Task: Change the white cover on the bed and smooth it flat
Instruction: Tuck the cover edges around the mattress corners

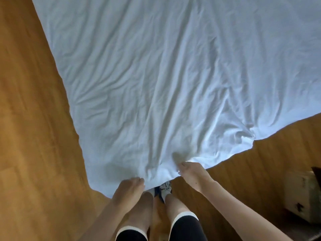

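Observation:
A wrinkled white cover (pixel 156 75) spreads across most of the view, its near corner hanging down toward my feet. My left hand (pixel 130 187) grips the cover's near edge at the bottom tip, fingers curled over the cloth. My right hand (pixel 189 173) pinches the same edge a little to the right and higher, where the fabric bunches into folds. Long creases run from both hands up across the cover. The bed under the cover is hidden.
Wooden floor (pixel 31 136) shows at the left and at the right (pixel 260 162) of the cover. My legs and one shoe (pixel 165 188) stand just below the cover's corner. A pale box-like object (pixel 304 193) sits on the floor at the right edge.

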### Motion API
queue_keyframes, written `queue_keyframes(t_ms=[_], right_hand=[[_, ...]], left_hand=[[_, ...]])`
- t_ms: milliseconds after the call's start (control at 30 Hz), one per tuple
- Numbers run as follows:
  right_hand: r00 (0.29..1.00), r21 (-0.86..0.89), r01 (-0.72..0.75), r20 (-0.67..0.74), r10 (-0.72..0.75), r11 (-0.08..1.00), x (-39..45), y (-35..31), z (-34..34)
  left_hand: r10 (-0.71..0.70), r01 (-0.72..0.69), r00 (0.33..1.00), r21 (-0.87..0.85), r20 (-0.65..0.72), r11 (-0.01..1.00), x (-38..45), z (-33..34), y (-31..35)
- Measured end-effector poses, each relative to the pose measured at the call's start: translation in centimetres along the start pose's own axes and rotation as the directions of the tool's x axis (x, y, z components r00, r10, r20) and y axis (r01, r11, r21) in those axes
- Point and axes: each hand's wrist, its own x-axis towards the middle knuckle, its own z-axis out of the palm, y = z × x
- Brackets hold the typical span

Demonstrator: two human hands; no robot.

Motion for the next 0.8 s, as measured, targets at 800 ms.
queue_keyframes(t_ms=[800], right_hand=[[0.642,0.778,-0.417,-0.113,0.758,0.469,5.0,-18.2,1.8]], left_hand=[[0.308,-0.318,0.937,-0.037,-0.163,0.948,-3.9,0.5,-12.7]])
